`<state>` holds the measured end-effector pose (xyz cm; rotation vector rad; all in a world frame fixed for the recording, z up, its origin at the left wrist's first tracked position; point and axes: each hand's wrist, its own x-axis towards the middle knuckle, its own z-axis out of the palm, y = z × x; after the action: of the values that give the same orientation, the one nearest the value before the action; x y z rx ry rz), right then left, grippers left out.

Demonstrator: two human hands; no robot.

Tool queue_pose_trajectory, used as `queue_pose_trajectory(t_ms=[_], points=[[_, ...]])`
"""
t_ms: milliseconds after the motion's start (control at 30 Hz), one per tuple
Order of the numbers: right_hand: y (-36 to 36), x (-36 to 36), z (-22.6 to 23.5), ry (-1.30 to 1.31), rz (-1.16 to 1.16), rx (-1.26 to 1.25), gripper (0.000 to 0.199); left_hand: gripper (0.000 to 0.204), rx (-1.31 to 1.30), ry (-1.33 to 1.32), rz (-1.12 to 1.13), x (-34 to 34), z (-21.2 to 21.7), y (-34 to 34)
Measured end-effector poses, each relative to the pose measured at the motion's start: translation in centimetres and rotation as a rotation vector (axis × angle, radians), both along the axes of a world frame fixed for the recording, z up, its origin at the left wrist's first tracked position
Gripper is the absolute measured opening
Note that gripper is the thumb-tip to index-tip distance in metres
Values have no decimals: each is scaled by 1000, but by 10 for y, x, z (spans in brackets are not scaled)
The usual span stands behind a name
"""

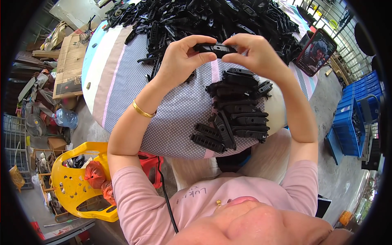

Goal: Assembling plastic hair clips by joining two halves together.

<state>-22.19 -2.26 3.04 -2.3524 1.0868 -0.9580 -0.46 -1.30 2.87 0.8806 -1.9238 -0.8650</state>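
Between my two hands, above the table, is a black elongated plastic part (218, 50) with a small hole in its side. My left hand (185, 57) pinches its left end between thumb and fingers. The right end sits between the thumb and fingers of my right hand (255, 53). Just below, a stack of similar black plastic parts (241, 108) lies on the cloth, several side by side. Two slotted black pieces (207, 137) rest at its lower left. Farther back, a large heap of loose black plastic pieces (220, 20) covers the table's far side.
A patterned cloth covers the round table (163, 122). At the right edge a phone (316, 52) stands with its screen lit. Blue crates (349, 118) are on the floor at right. To my left stand a yellow chair (67, 179) holding red bags and a cardboard sheet (71, 65).
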Motion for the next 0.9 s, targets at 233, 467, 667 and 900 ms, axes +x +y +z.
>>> queue_pose_trajectory(t_ms=[233,467,667,900], points=[[8,-80,4,657,-596,-116,56,39,77,-213,-433,-7,-5,6],[-4,-44,-32,684,-465,-53,59,38,-60,-443,-303,8,13,2],[-45,3,-30,569,-166,-221,55,41,-256,-838,-142,40,20,1],[-48,11,-36,457,-151,-162,68,31,-290,-932,-3,23,0,-4]])
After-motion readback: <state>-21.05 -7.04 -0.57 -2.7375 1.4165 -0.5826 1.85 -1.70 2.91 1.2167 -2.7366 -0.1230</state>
